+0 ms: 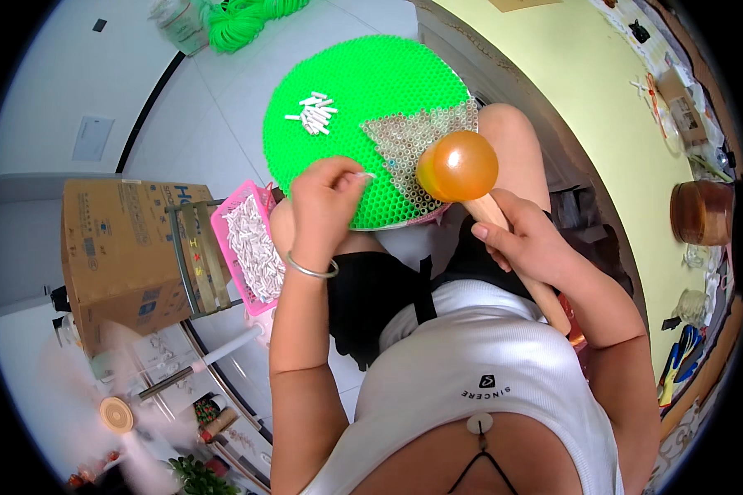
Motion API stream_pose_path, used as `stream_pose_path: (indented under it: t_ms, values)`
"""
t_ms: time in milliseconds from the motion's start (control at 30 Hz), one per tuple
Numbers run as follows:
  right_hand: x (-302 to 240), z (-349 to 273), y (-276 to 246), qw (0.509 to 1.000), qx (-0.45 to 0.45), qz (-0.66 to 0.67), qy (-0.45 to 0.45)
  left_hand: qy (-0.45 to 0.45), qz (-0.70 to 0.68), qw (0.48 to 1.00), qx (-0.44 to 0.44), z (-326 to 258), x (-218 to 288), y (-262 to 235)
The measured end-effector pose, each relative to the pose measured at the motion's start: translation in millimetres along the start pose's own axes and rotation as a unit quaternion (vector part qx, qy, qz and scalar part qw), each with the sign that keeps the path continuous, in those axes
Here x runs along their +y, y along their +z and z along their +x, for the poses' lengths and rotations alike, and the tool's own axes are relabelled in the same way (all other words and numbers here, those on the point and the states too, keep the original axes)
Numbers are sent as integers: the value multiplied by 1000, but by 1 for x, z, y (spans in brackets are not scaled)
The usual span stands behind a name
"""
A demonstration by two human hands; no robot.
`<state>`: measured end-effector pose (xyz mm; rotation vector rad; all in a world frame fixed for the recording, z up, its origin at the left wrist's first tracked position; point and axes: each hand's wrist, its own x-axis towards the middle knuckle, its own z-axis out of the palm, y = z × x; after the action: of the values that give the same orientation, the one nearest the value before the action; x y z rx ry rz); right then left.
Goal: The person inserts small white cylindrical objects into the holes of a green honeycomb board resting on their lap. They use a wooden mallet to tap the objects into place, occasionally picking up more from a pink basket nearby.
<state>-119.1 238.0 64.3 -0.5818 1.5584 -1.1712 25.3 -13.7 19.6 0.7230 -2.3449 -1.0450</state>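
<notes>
Left hand [326,202] pinches what appears to be a small white peg [366,175] at the green board's [347,82] near edge. Right hand [528,239] grips the mallet [458,167]. Pink basket [252,239] sits left.

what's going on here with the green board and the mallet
A seated person has a round green board resting on their lap. The left hand pinches a small white piece at the board's near edge. The right hand holds a mallet with an orange head over a wedge of filled holes. Loose white pieces lie on the board, more in a pink basket at the left.
</notes>
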Motion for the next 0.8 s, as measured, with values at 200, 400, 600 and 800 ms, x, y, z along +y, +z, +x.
stream_pose_path:
  t_ms: [200,400,600,800]
  values:
    - [-2,3,2,1000,0,2,-1,104,67,992,-33,-7,6,15]
    - [-3,3,1,1000,-1,-3,2,179,121,975,-51,-2,9,18]
    - [-5,2,2,1000,4,-7,14,150,73,985,-39,2,9,21]
    - [-11,5,5,1000,2,-25,4,216,103,969,-63,9,4,19]
